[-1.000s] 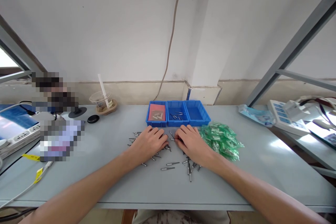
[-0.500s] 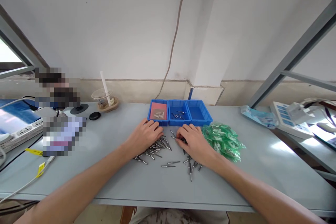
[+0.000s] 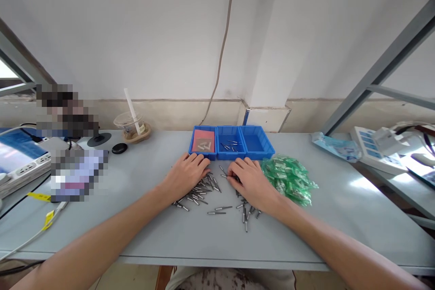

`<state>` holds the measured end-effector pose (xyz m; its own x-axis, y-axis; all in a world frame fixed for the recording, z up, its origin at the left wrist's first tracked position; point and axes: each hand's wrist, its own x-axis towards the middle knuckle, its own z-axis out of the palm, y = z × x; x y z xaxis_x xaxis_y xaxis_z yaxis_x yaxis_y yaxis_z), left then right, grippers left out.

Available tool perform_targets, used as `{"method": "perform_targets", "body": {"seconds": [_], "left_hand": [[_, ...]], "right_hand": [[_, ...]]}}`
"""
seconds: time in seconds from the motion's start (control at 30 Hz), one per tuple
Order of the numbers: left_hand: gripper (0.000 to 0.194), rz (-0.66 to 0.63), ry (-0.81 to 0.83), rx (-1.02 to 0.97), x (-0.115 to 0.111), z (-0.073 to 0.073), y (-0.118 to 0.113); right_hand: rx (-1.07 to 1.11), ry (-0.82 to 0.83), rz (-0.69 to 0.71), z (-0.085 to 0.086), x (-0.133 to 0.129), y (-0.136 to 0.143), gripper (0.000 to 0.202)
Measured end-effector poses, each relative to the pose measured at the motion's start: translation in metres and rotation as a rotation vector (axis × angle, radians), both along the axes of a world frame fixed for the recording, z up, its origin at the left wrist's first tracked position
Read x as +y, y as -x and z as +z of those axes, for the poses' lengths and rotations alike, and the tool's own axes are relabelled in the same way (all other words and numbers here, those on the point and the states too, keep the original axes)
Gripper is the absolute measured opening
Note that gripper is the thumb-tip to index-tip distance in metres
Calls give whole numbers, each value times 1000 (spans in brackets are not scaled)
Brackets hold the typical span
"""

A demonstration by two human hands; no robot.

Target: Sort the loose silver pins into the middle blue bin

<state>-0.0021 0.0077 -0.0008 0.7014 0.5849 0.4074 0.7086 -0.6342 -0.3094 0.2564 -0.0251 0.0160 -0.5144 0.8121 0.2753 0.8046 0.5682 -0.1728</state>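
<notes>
My left hand (image 3: pixel 189 171) rests on the left pile of small stepped metal pins (image 3: pixel 194 199), its fingers bent down and close together over them. On the right, my right hand (image 3: pixel 249 176) curls its thumb and fingers around several metal pins of a second pile (image 3: pixel 247 212); its palm hides part of that pile. Two loose pins (image 3: pixel 219 210) lie on the table between the piles. Just beyond the hands stands a row of three joined blue trays. A pink card and small pale pieces lie in the left tray (image 3: pixel 203 156), several thin pins in the middle tray (image 3: pixel 231 155).
The right tray (image 3: pixel 257 142) has a bare floor. A heap of green plastic packets (image 3: pixel 288 179) sits beside my right forearm. Further off are a clear cup (image 3: pixel 131 122), a black round lid (image 3: pixel 119 148), a blurred phone (image 3: pixel 79 172), a blue packet (image 3: pixel 336 146) and power strips (image 3: pixel 375 152).
The view has shifted slightly. Both hands stay over their piles with nearly the same finger pose, and the pins look unmoved.
</notes>
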Motion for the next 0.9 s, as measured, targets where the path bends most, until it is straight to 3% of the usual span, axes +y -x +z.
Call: {"method": "perform_targets", "body": {"seconds": [0.27, 0.57, 0.9], "left_hand": [[17, -1, -78, 62, -5, 3, -3], [13, -72, -84, -106, -8, 15, -5], [9, -88, 61, -110, -8, 0, -10]], "right_hand": [[-124, -130, 28, 0, 1, -1, 14], [-39, -154, 44, 2, 2, 1, 11], [-13, -94, 34, 1, 3, 0, 15]]}}
